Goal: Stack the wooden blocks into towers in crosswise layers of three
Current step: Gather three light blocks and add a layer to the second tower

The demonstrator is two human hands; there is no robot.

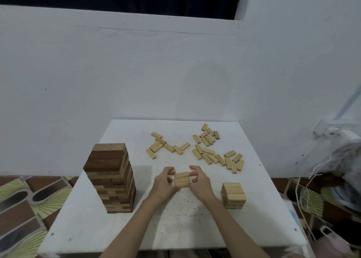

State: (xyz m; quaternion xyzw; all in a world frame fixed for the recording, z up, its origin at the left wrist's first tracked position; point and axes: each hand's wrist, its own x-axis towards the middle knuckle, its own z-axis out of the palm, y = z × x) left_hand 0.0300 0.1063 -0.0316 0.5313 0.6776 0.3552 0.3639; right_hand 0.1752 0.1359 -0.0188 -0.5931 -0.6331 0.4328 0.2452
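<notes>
Three blocks (181, 179) are being squared into one layer between both hands, flat on the tabletop (175, 228). The ends should be pressed in evenly so the long sides close up without gaps (judgement: a skewed base will lean later). Left hand (163, 183) is curled against the left ends, right hand (199, 180) against the right ends; both are clamped on the layer. Loose blocks (213, 150) lie beyond the hands, the short tower (233, 195) to the right, the tall tower (111, 177) to the left.
</notes>
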